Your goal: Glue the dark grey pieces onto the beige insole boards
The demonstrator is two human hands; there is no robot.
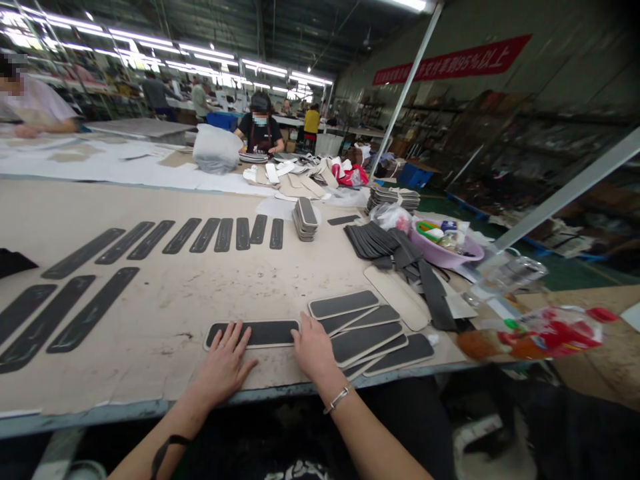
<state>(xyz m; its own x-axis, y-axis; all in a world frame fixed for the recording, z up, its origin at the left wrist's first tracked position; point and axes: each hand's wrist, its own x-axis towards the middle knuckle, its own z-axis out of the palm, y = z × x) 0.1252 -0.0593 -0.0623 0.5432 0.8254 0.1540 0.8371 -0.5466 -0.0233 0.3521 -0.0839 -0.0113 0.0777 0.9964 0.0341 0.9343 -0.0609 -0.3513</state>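
A long black piece with a pale border (273, 333) lies flat near the table's front edge. My left hand (229, 360) rests on its left part, fingers spread. At its right end is my right hand (315, 347), fingers stretched out and touching the end. Just right of that hand, several similar bordered pieces (367, 340) overlap in a loose fan. Rows of glossy black strips (90, 252) lie on the left side of the table.
A bordered stack (305, 220) stands mid-table. Black strips (370, 241), a purple basin (445, 252) and a red-labelled bottle (555, 331) lie to the right. Beyond the table, a masked person (260, 130) sits near pale scraps (295, 177).
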